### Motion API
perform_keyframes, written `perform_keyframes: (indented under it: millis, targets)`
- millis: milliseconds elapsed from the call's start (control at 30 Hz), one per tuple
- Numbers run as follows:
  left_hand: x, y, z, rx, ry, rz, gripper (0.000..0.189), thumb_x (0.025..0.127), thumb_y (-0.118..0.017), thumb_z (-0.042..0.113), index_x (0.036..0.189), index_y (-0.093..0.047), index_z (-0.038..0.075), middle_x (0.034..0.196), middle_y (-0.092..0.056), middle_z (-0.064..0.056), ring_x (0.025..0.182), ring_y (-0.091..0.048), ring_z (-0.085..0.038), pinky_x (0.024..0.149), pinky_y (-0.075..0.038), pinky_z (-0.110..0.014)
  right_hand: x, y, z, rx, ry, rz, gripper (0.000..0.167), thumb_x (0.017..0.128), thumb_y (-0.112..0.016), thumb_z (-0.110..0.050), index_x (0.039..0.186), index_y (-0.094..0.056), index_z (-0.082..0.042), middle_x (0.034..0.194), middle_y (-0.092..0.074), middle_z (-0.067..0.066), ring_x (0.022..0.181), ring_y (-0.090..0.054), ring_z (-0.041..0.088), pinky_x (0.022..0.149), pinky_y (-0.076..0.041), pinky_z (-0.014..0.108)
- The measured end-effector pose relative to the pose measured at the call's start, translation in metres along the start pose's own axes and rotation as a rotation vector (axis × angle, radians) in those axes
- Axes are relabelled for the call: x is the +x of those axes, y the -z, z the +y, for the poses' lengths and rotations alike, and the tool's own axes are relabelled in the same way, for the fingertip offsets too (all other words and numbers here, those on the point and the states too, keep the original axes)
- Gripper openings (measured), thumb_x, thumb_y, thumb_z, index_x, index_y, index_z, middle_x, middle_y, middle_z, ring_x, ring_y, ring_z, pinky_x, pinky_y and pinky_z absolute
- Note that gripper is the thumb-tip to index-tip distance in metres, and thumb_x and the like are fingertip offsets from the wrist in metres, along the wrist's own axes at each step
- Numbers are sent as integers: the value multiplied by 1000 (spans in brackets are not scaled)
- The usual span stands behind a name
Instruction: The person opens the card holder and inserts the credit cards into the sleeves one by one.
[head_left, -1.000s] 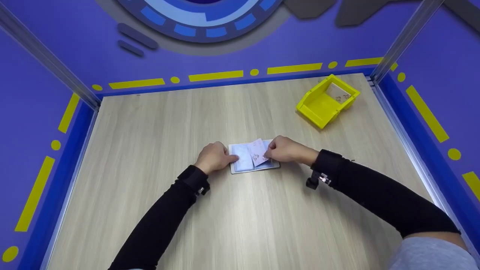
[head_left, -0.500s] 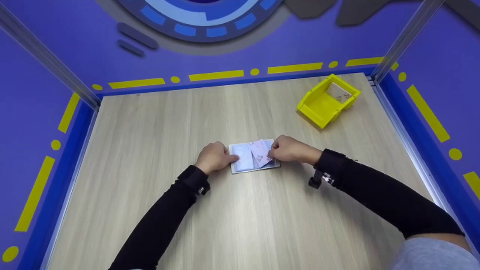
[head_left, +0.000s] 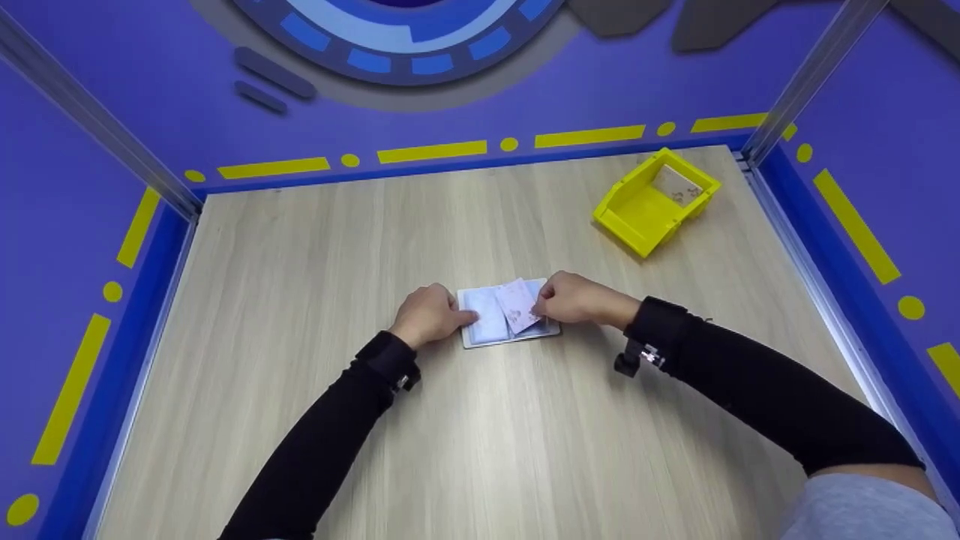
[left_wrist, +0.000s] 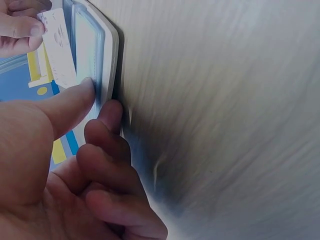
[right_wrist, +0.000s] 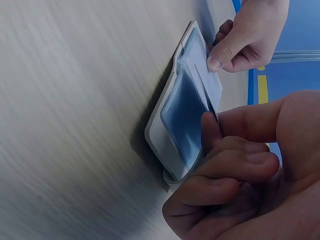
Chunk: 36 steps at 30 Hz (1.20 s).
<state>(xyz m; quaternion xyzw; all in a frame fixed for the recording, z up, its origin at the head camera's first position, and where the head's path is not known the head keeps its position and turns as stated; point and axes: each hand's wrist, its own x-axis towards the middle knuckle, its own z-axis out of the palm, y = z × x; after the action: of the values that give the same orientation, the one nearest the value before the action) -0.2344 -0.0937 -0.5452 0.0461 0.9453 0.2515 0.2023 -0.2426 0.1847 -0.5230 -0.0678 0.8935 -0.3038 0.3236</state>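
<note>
An open card holder [head_left: 486, 315] with clear plastic sleeves lies on the wooden table, its pale cover showing around the edge. At its left side my left hand [head_left: 429, 311] pinches it, thumb on top of the sleeve and index finger at the cover's edge in the left wrist view. My right hand [head_left: 574, 296] pinches a small whitish card [head_left: 516, 304] with a reddish-brown print between thumb and index finger. That card is tilted over the right half of the holder. In the right wrist view the bluish clear sleeve [right_wrist: 185, 115] lies below the card, partly hidden by fingers.
At the back right of the table [head_left: 337, 240] stands a yellow bin [head_left: 622, 231], with a printed beige card or panel [head_left: 677, 185] against its back wall. Blue-purple panels [head_left: 420, 124] with yellow marks enclose the table at the back and sides.
My right hand shifted slightly right with the card, then came a little back left. The card lies somewhat lower than a second ago. My left hand and the card holder have stayed in place.
</note>
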Motion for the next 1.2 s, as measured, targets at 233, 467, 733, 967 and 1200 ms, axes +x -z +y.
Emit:
perform_keyframes:
  millis: [233,467,733,967,1200]
  targets:
    - [0,-1,1,12,3,4,58,97,-83,50,59,-52,19,59,-45,8,61,-46,-16,57,-32,-31,3,-2,3,-20,40,24,29,103,-68,-26,77,-70,-13,65,-45,-8,65,-45,13,63,-34,29]
    - [0,-2,-1,9,-4,4,58,97,-83,49,59,-52,20,59,-44,9,61,-46,-15,57,-32,-30,5,-6,3,-34,68,14,27,102,-69,-27,80,-75,-12,65,-48,-8,66,-47,12,63,-36,28]
    - [-2,-1,-1,-13,-24,25,56,96,-84,48,58,-54,19,57,-44,9,59,-45,-14,54,-31,-29,6,-12,-1,-47,62,45,34,103,-73,-29,72,-70,-15,59,-50,-10,57,-46,9,57,-35,26]
    - [-2,0,1,10,-21,19,56,96,-83,50,59,-55,20,59,-46,9,59,-46,-14,55,-32,-29,6,-14,-3,-51,66,40,34,102,-73,-29,71,-69,-16,59,-51,-9,58,-47,9,57,-36,26]
    - [-1,0,1,8,-10,17,57,97,-83,51,59,-53,20,58,-45,9,58,-45,-14,54,-31,-30,10,-20,-7,-65,60,38,39,103,-73,-30,67,-64,-19,59,-48,-9,59,-45,10,58,-34,26]
